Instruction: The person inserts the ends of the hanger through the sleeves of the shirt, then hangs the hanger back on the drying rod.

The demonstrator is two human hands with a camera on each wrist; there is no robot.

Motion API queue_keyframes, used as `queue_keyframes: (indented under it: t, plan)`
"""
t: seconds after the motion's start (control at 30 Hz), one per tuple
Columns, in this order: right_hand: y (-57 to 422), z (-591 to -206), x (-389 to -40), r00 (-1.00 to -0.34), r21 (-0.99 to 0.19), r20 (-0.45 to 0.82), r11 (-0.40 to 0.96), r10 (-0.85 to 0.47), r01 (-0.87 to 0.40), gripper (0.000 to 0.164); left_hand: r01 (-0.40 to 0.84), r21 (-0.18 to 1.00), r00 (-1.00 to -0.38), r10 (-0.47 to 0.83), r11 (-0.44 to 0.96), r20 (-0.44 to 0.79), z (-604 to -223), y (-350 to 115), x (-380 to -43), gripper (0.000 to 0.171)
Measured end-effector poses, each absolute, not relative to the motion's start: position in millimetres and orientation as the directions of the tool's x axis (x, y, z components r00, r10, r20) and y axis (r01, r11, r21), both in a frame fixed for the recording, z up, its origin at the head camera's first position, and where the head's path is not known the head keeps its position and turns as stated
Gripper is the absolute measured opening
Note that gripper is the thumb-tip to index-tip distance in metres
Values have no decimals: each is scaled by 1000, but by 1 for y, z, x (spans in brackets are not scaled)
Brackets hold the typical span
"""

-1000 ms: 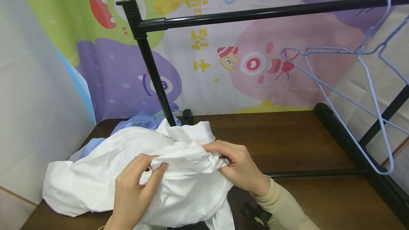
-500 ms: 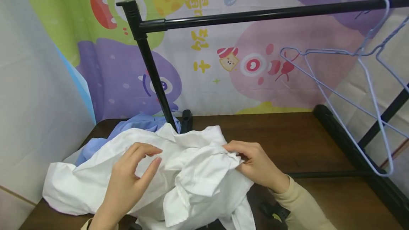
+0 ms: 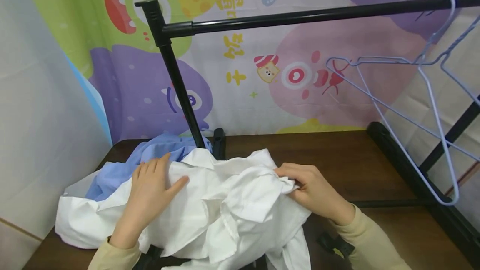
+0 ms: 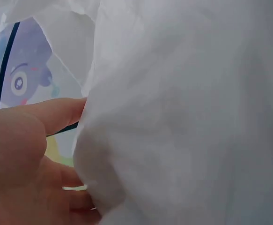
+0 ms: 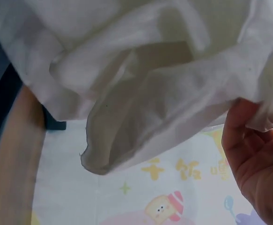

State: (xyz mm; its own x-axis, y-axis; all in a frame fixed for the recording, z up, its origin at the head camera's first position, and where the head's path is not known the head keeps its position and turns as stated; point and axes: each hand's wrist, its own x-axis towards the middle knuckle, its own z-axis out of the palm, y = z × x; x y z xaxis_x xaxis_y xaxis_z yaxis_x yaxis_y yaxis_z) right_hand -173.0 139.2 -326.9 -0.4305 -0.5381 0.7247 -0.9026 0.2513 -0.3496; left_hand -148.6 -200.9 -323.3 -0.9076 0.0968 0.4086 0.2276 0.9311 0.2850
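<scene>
A crumpled white garment [image 3: 232,203], which looks like a shirt, spreads over the front of the wooden table. My right hand [image 3: 316,188] pinches its gathered edge between thumb and fingers, as the right wrist view also shows. My left hand [image 3: 151,191] rests on the garment's left part with fingers straight and thumb spread out to the side. In the left wrist view, white cloth [image 4: 183,117] fills most of the picture and hides the fingertips. Behind the white garment lies a blue garment [image 3: 142,157], partly covered by it.
A black rack pole [image 3: 183,91] rises behind the clothes to a crossbar [image 3: 300,16]. Light-blue wire hangers [image 3: 431,82] hang from it at the right. The rack's black foot [image 3: 408,166] lies along the wooden table [image 3: 300,153]. A patterned curtain [image 3: 243,107] stands behind.
My right hand has moved right, drawing the white garment's edge with it. My left hand has let go of its fold, spread its fingers and shifted left onto the cloth.
</scene>
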Motion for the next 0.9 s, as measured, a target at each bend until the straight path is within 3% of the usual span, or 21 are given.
queue_keyframes:
  t: [0.13, 0.37, 0.47, 0.73, 0.9]
  plan:
    - [144, -330, -174, -406, -316, 753, 257, -517, -913, 36, 228, 287, -929, 120, 931, 349, -324, -199, -149, 57]
    - [150, -331, -175, -422, -310, 756, 295, -500, -904, 36, 206, 338, -949, 103, 918, 298, -320, -190, -143, 29]
    - [152, -330, -175, -429, -307, 760, 311, -488, -899, 36, 244, 339, -931, 122, 908, 343, -318, -185, -139, 19]
    - [152, -325, -176, -473, -311, 763, 390, -440, -866, 31, 347, 314, -835, 139, 884, 532, -313, -171, -134, 25]
    - [152, -325, -178, -508, -341, 759, 417, -408, -843, 30, 373, 348, -788, 96, 860, 608, -308, -163, -130, 13]
